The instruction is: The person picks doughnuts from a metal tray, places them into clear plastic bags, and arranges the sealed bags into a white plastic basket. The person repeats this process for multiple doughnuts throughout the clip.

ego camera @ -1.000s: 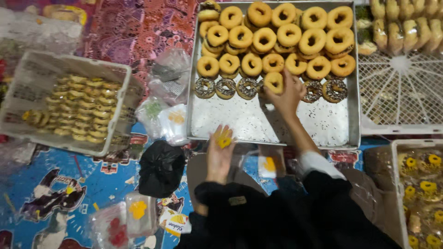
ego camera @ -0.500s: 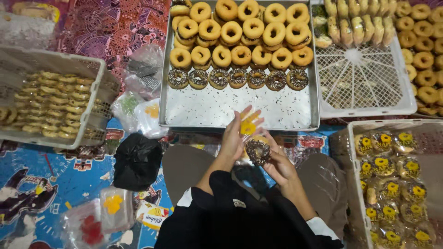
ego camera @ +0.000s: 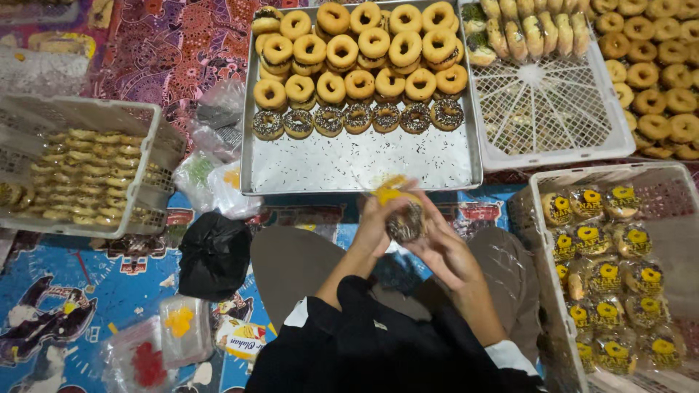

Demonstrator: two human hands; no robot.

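Metal tray, top ctr: rows of plain donuts w/ one row choc-sprinkled along the front. White crate, rt side: wrapped donuts w/ yellow labels. Black bag, left of lap. Left hand & right hand meet over lap, fingers closed on one sprinkled donut in clear yellow-label wrapper, just below tray edge.

Black plastic bag lies beside white basket of pastries
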